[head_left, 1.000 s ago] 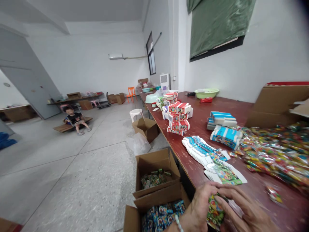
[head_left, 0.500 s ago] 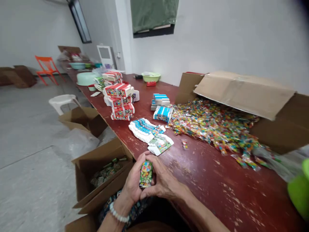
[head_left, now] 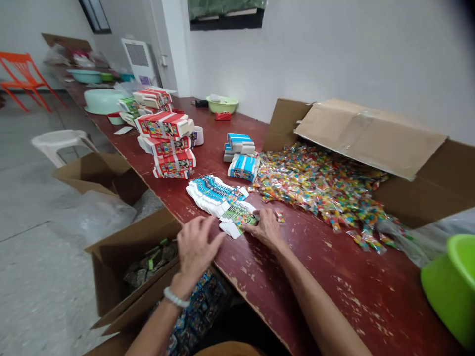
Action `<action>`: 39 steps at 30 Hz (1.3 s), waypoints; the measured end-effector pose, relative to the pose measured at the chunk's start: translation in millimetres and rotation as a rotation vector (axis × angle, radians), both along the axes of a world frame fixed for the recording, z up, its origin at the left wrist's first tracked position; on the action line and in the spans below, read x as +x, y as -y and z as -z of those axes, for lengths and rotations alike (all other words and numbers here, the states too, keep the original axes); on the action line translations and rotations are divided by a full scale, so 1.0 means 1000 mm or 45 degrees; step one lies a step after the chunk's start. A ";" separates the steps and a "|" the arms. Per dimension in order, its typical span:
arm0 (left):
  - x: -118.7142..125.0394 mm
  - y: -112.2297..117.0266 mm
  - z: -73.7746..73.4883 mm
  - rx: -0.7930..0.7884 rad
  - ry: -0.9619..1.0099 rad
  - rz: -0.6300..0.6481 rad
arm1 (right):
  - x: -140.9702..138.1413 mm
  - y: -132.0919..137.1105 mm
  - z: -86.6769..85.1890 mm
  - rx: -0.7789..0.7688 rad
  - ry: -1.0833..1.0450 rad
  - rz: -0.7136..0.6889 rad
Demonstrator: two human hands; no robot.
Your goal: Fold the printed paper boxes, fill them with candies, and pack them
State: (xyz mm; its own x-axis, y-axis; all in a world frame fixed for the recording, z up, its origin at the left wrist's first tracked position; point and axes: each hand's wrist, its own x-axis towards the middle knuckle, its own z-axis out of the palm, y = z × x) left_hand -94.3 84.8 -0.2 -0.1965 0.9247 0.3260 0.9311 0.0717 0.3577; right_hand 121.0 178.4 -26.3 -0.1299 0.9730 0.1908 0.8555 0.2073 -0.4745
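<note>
My right hand (head_left: 267, 228) has its thumb and fingers closed on the right edge of a green flattened carton (head_left: 239, 215), on top of a fanned stack. Blue flattened cartons (head_left: 210, 193) fan out behind it, overlapping one another. My left hand (head_left: 196, 247), with a pale bead bracelet at the wrist, hangs above the table's front edge. Its fingers are spread and hold nothing. Just beyond the right hand lies a wrapped candy (head_left: 279, 216). Below and left of the left hand stands an open cardboard box (head_left: 106, 277) with small green packs (head_left: 152, 262) inside.
A heap of wrapped candies (head_left: 315, 183) spills from a tipped carton (head_left: 371, 133) at right. Bundles of red cartons (head_left: 163, 126) and blue cartons (head_left: 243, 168) stand behind. A green tub (head_left: 449, 287) sits at the right edge. Packs in blue (head_left: 200, 306) lie below the table.
The small green box that both hands held is out of them. My left hand has opened and moved left; my right hand has gone forward onto the green cartons. The view has shifted right.
</note>
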 end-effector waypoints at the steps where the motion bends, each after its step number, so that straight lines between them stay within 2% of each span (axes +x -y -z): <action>1: 0.017 -0.005 0.002 -0.009 -0.068 0.080 | -0.001 -0.001 -0.001 -0.019 -0.015 0.021; 4: 0.048 -0.018 0.008 -0.030 -0.172 0.166 | -0.003 -0.002 -0.004 -0.081 -0.174 0.079; 7: 0.051 -0.021 0.011 0.013 -0.199 0.164 | 0.000 0.002 -0.013 -0.105 -0.328 0.096; 9: 0.048 -0.018 0.010 0.041 -0.148 0.175 | 0.002 0.011 -0.021 -0.055 -0.335 0.056; 13: 0.045 -0.012 0.001 -0.064 0.306 0.256 | 0.008 0.032 -0.040 0.059 -0.312 -0.096; 15: 0.044 -0.009 -0.004 -0.140 0.469 0.355 | 0.012 0.039 -0.048 -0.027 -0.402 -0.188; 17: 0.043 -0.006 -0.010 -0.180 0.526 0.448 | 0.017 0.043 -0.053 -0.125 -0.487 -0.289; 20: 0.044 0.002 -0.021 -0.239 0.723 0.571 | 0.027 0.050 -0.059 -0.173 -0.520 -0.381; 24: 0.051 0.016 -0.032 -0.506 1.205 0.693 | 0.039 0.066 -0.061 -0.153 -0.554 -0.454; 26: 0.052 0.020 -0.035 -0.761 1.479 0.744 | 0.043 0.074 -0.060 -0.145 -0.613 -0.488; 28: 0.053 0.023 -0.035 -1.024 1.632 0.797 | 0.044 0.082 -0.059 -0.172 -0.685 -0.522; 30: 0.052 0.025 -0.033 -1.177 1.635 0.840 | 0.044 0.089 -0.059 -0.246 -0.784 -0.555; 32: 0.053 0.028 -0.031 -1.245 1.598 0.864 | 0.044 0.095 -0.061 -0.387 -0.926 -0.611; 35: 0.056 0.034 -0.029 -1.332 1.531 0.871 | 0.047 0.103 -0.068 -0.648 -1.073 -0.789; 39: 0.063 0.042 -0.028 -1.280 1.478 0.923 | 0.054 0.108 -0.080 -0.703 -0.876 -1.035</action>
